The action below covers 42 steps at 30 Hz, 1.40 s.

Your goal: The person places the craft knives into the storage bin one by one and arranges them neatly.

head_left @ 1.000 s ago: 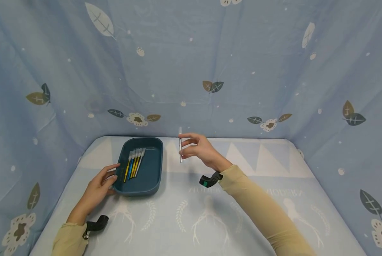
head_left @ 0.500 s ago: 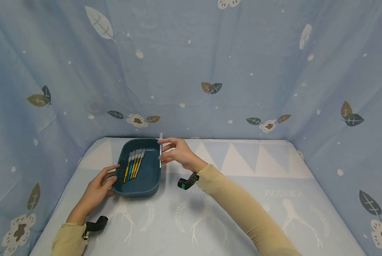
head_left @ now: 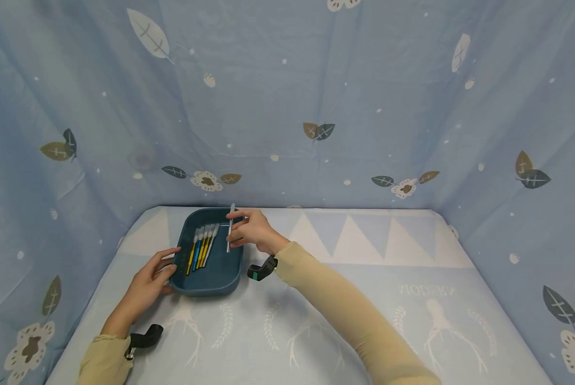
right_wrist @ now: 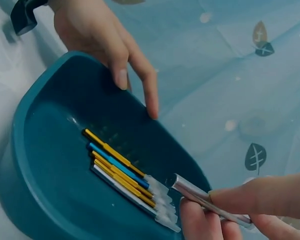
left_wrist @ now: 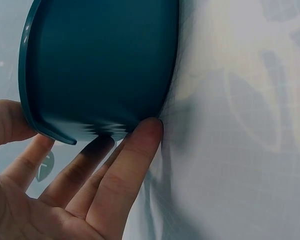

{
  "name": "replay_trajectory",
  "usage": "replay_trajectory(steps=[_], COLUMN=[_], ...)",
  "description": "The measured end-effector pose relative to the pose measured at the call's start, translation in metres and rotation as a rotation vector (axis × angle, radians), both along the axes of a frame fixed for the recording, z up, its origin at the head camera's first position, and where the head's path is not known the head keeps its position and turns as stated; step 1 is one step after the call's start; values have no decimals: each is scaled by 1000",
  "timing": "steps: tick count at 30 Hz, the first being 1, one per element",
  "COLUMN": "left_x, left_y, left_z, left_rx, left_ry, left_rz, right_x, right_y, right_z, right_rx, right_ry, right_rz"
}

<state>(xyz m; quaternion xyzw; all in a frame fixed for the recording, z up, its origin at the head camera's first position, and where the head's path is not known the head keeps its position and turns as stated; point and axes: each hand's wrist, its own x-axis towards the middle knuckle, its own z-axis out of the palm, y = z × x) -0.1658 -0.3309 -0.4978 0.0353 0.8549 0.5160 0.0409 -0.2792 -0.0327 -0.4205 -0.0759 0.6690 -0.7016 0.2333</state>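
Note:
Between the thumb and fingers of my right hand (head_left: 257, 232) is a slim silver pen-like stick (head_left: 228, 243) with a pale translucent cap at its far end. It is tilted above the right half of a dark teal tray (head_left: 205, 292). Inside the tray's left half, several capped sticks (head_left: 201, 254) in yellow, blue and silver lie side by side, caps away from me. My left hand (head_left: 145, 283) touches the tray's left side with extended fingers; the left wrist view shows fingertips (left_wrist: 149, 131) against the outer wall (left_wrist: 100, 60). What the silver stick's cap covers cannot be made out.
The tray stands on a table with a pale patterned cloth (head_left: 354, 315), toward the back left. A blue curtain (head_left: 287, 107) with leaf and flower prints rises behind the table and along both sides. Black bands (head_left: 145, 337) sit on the wrists.
My right hand has carried the silver stick leftward, from beside the tray, past its right rim, to over its inside. The left hand and the tray have stayed in place.

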Motion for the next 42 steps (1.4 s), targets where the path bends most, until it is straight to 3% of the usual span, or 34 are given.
replay_trajectory(steps=[11, 26, 42], left_x=[-1, 0, 1], left_y=[2, 2, 3], left_z=[0, 3, 4], left_rx=[-5, 3, -5], left_ry=[-6, -18, -21], left_rz=[2, 4, 9], right_x=[-1, 1, 0], right_y=[-26, -71, -84], right_z=[-2, -15, -31], right_rx=[64, 207, 289], right_ry=[-28, -33, -59], right_rz=[-18, -155, -156])
